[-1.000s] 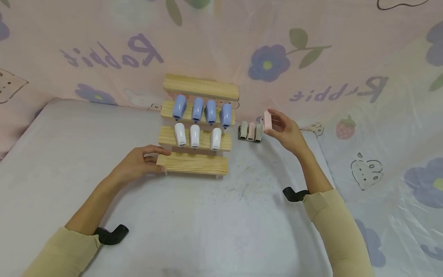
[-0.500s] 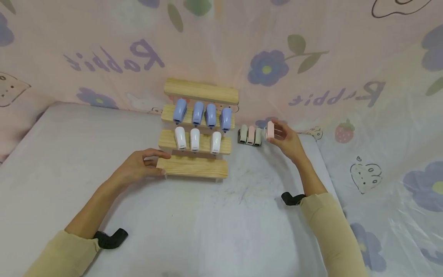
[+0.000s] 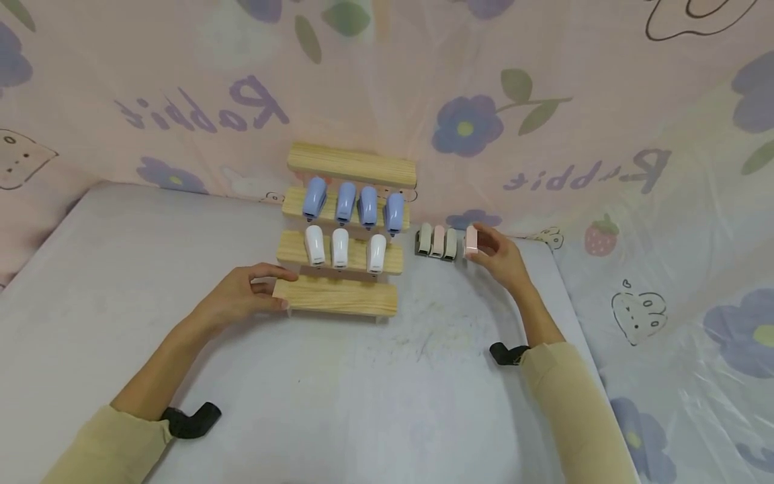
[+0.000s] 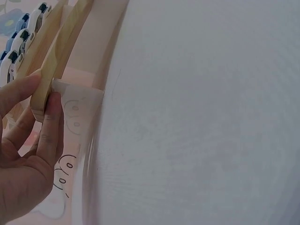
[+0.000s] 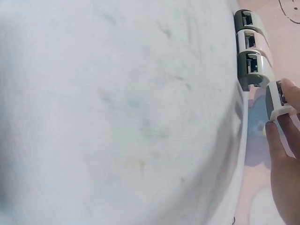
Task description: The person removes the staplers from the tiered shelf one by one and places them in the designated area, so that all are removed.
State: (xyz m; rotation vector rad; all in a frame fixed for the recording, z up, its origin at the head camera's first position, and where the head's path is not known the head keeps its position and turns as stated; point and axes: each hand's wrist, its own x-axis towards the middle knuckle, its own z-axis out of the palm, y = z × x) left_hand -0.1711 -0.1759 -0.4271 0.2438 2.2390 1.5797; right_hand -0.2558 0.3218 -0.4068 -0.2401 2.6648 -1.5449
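Observation:
My right hand pinches a small pink stapler at the right end of a row of staplers on the table. In the right wrist view, the held stapler stands close beside a grey-green stapler. My left hand grips the left end of the lowest wooden shelf; the left wrist view has that board between thumb and fingers. Several white staplers sit on the shelf above, with blue staplers on the one behind.
The top wooden shelf stands at the back, near the patterned curtain. Between the shelves and my right hand are a grey-green stapler and a pink stapler. The white tabletop stretches out in front.
My right hand has lowered the pink stapler toward the table at the end of the row. My left hand keeps its grip on the shelf. The head view has tilted slightly.

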